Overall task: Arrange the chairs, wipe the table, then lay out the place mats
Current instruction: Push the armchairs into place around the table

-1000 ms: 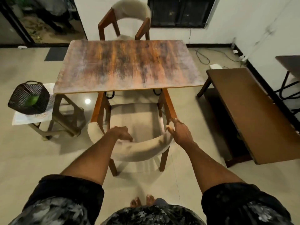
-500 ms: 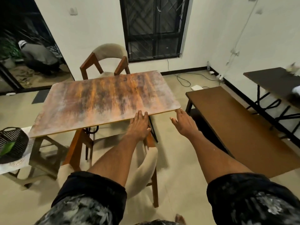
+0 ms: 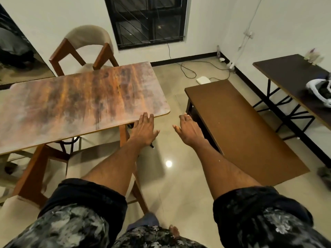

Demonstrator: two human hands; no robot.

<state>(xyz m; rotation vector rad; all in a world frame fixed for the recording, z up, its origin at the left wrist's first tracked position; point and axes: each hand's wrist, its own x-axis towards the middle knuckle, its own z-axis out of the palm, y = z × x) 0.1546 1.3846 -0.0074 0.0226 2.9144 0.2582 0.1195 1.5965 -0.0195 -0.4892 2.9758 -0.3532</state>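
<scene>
- Head view: my left hand (image 3: 144, 129) is flat and open, its straight fingertips at the near right edge of the worktop (image 3: 80, 102), much as half a second ago.
- My right hand (image 3: 190, 130) hangs open in the air between the worktop and the brown bench (image 3: 238, 126), holding nothing.
- A second ago both hands were on the curved back of the near chair (image 3: 26, 199); now that chair is tucked under the worktop by my left arm and neither hand touches it.
- The far chair (image 3: 86, 49) stands upright against the worktop's far edge, where it was before.
- My view has swung right: a dark side table (image 3: 290, 72) with a white object on it now shows, and the basket on the left has gone out of sight.
</scene>
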